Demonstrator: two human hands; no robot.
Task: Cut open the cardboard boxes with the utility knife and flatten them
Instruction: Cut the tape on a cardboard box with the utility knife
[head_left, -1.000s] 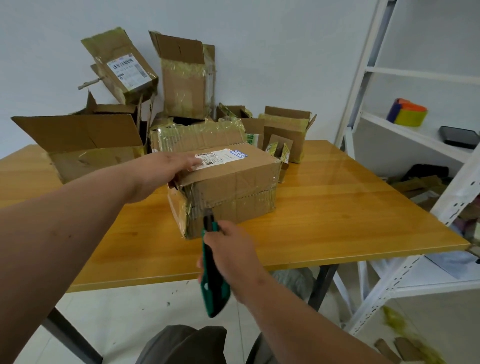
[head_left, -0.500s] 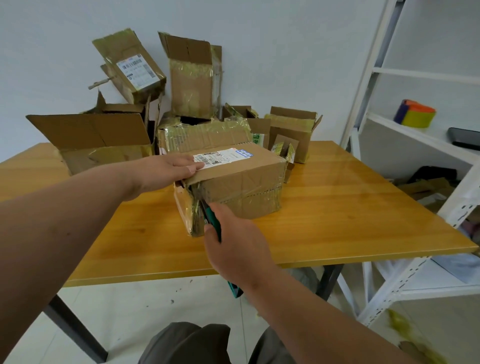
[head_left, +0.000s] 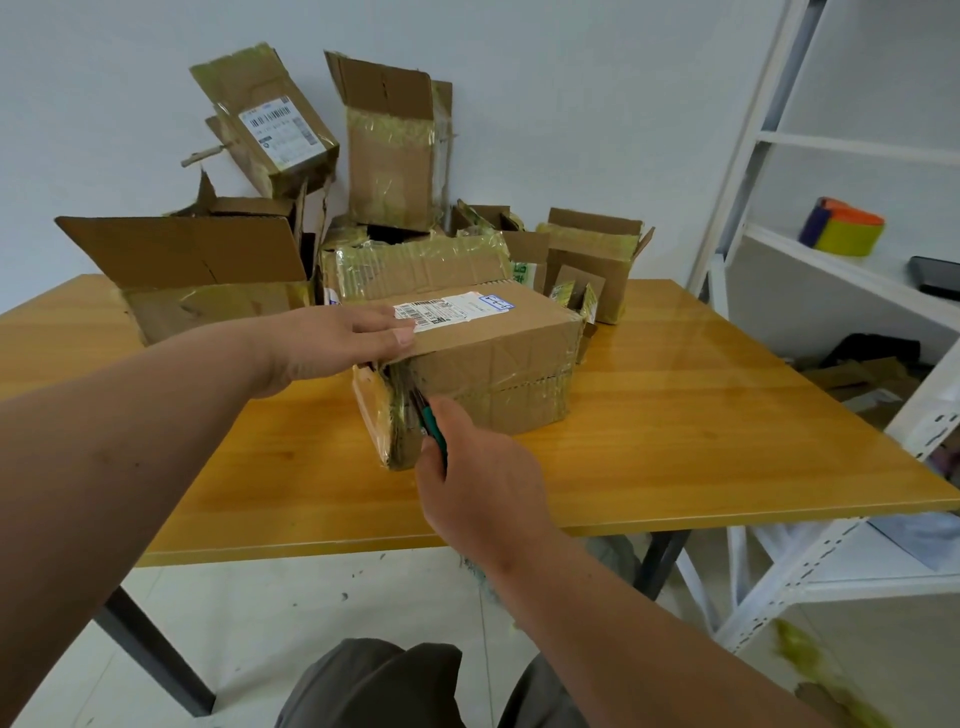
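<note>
The taped box (head_left: 483, 364) sits on the wooden table (head_left: 701, 426), in front of the pile of boxes (head_left: 332, 208). The left hand (head_left: 337, 340) lies on top of the box with fingers straight, pressing near the shipping label (head_left: 452, 310). The right hand (head_left: 483, 483) is curled round the utility knife (head_left: 431, 421), whose tip meets the taped near corner of the box. The box is not yet cut open; cutting appears just under way. The pile behind the box holds several boxes with flaps open, none flattened. Most of the task remains.
</note>
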